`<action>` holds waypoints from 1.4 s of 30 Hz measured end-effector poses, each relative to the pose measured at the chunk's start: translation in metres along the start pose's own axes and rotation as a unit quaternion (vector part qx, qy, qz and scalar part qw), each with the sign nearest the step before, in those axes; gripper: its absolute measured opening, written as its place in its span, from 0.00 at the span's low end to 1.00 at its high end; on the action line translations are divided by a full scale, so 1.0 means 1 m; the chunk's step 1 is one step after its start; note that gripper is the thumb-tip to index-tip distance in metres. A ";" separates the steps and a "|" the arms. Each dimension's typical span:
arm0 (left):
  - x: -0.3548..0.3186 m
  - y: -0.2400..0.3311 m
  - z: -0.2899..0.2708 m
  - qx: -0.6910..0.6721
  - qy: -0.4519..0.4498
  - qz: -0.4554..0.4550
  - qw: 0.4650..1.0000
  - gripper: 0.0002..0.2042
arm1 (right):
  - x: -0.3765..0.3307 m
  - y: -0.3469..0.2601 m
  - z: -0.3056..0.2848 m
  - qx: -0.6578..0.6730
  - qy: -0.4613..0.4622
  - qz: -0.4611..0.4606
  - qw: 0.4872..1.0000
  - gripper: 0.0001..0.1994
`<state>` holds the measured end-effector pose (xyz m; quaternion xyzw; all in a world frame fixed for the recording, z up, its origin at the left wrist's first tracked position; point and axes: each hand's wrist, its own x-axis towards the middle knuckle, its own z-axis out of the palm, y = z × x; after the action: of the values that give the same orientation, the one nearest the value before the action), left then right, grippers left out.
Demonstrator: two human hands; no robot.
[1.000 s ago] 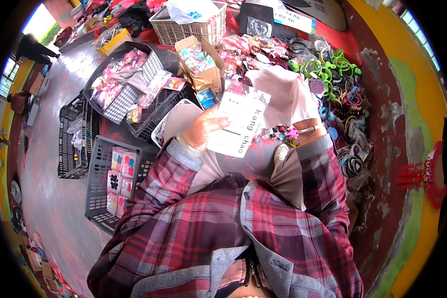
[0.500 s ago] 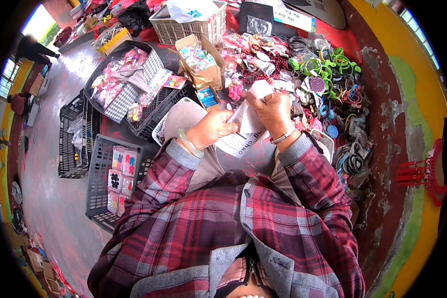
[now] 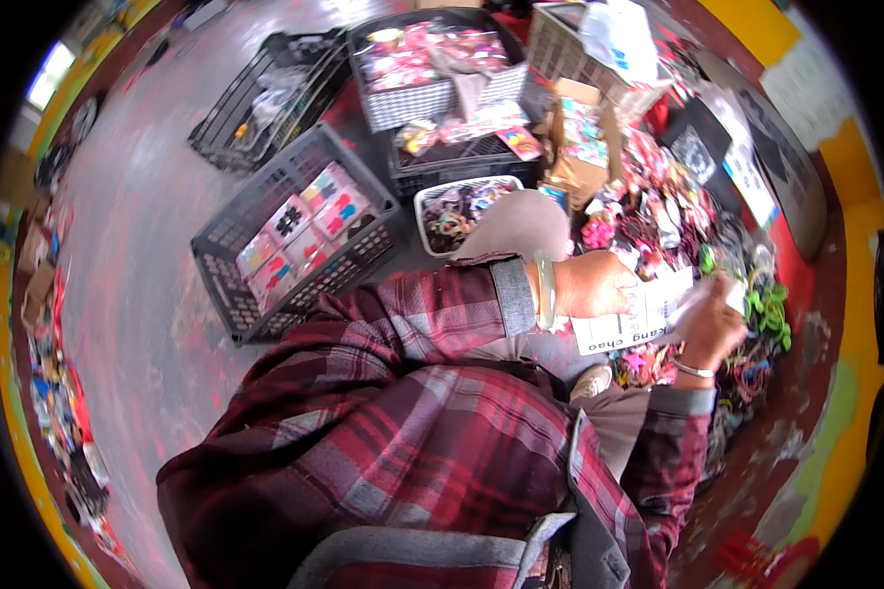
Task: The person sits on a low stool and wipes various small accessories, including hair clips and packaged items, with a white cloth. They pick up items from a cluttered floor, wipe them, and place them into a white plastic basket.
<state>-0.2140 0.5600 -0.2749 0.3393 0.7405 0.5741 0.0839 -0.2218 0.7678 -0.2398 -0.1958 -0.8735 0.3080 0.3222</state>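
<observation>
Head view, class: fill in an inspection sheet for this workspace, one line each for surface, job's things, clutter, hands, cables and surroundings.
Surface: grey floor with reddish stains; the work goes on over the person's lap.
Job's things: white paper sheet with print, held between both hands; small colourful trinkets just below it.
Clutter: heap of hair accessories, green bands, cardboard box, small white basket.
Hands: left hand grips the sheet's left edge, a pale bangle on that wrist; right hand pinches its right edge, a thin bracelet on that wrist.
Cables: nothing seen.
Surroundings: dark crates of packaged goods at left, wicker basket at top, yellow wall at right.
</observation>
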 end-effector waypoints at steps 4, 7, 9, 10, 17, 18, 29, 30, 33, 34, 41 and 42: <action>-0.056 -0.041 -0.065 0.053 0.138 -0.034 0.988 0.08 | 0.046 0.050 -0.008 0.101 -0.019 0.000 0.995 0.23; -0.120 -0.049 -0.108 -0.361 0.316 -0.125 0.868 0.10 | 0.063 0.120 -0.008 -0.099 -0.073 -0.090 0.988 0.28; -0.173 -0.058 -0.139 -0.327 0.425 -0.110 0.837 0.11 | 0.059 0.142 0.012 -0.125 -0.137 -0.079 0.979 0.30; -0.202 -0.061 -0.153 -0.284 0.480 -0.113 0.822 0.11 | 0.043 0.133 0.019 -0.090 -0.157 -0.021 0.983 0.31; -0.406 -0.074 -0.224 0.193 0.597 -0.318 0.711 0.12 | 0.005 0.135 0.072 -0.002 -0.242 0.000 0.970 0.26; -0.423 -0.078 -0.224 0.257 0.587 -0.327 0.695 0.12 | -0.001 0.126 0.077 -0.023 -0.243 -0.003 0.970 0.27; -0.444 -0.191 -0.195 0.484 0.220 -0.511 0.676 0.13 | -0.001 0.164 0.098 -0.335 -0.210 -0.499 0.771 0.12; -0.448 -0.201 -0.192 0.484 0.205 -0.523 0.671 0.12 | 0.000 0.170 0.099 -0.324 -0.220 -0.507 0.768 0.09; -0.440 -0.229 -0.193 0.482 0.176 -0.544 0.663 0.12 | 0.005 0.190 0.092 -0.303 -0.259 -0.461 0.793 0.11; -0.436 -0.243 -0.198 0.484 0.175 -0.541 0.665 0.13 | -0.004 0.181 0.087 -0.261 -0.280 -0.333 0.862 0.09; -0.433 -0.283 -0.207 0.470 0.118 -0.589 0.647 0.11 | -0.020 0.147 0.094 -0.236 -0.329 -0.086 0.910 0.16; -0.433 -0.295 -0.206 0.462 0.105 -0.598 0.647 0.11 | -0.021 0.146 0.094 -0.228 -0.322 -0.111 0.912 0.14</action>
<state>-0.1123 0.1046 -0.5901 -0.2449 0.9556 0.0148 0.1630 -0.2502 0.8253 -0.4027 -0.0559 -0.9924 0.1094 0.0019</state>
